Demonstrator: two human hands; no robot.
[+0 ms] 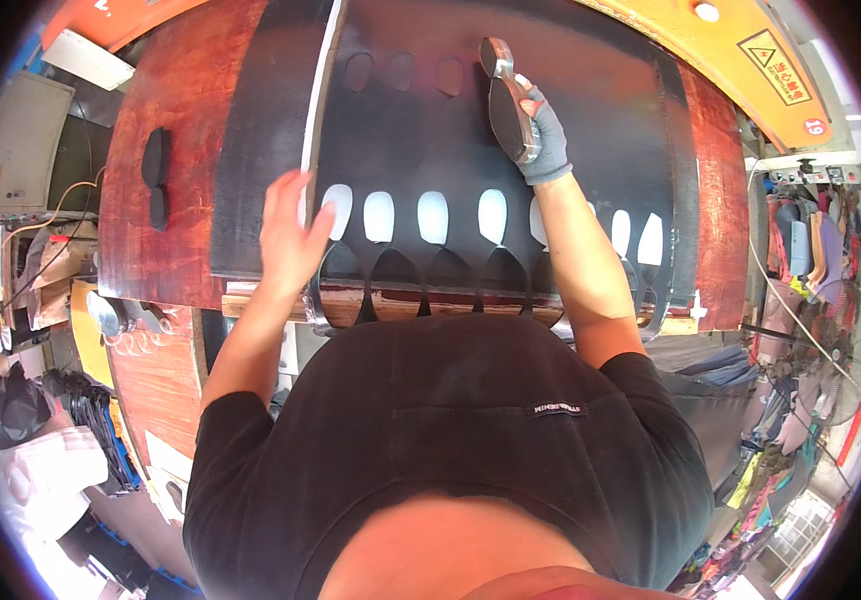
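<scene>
Fingers of the left hand [292, 238] are extended with the thumb set apart, holding nothing, at the pale strip [321, 90] along the left edge of the dark sheet [400, 140]; contact with the surface cannot be determined. Fingers of the right hand [548, 143], in a grey glove with bare fingertips, are bent around the right side of a sole-shaped tool [512, 112], gripping it; the grip's far side is hidden. The tool is over the far half of the sheet, right of the faint oval outlines [402, 72]. Whether it touches the sheet cannot be confirmed.

Pale ovals [432, 217] line the near part, and curved openings break the near edge above a wooden bar [683, 325]. Unobstructed sheet extends between outlines and ovals, and left of the tool. An orange beam [740, 60] bounds the far right. Left, a dark sole-shaped piece [156, 178] lies on a reddish-brown board [125, 265].
</scene>
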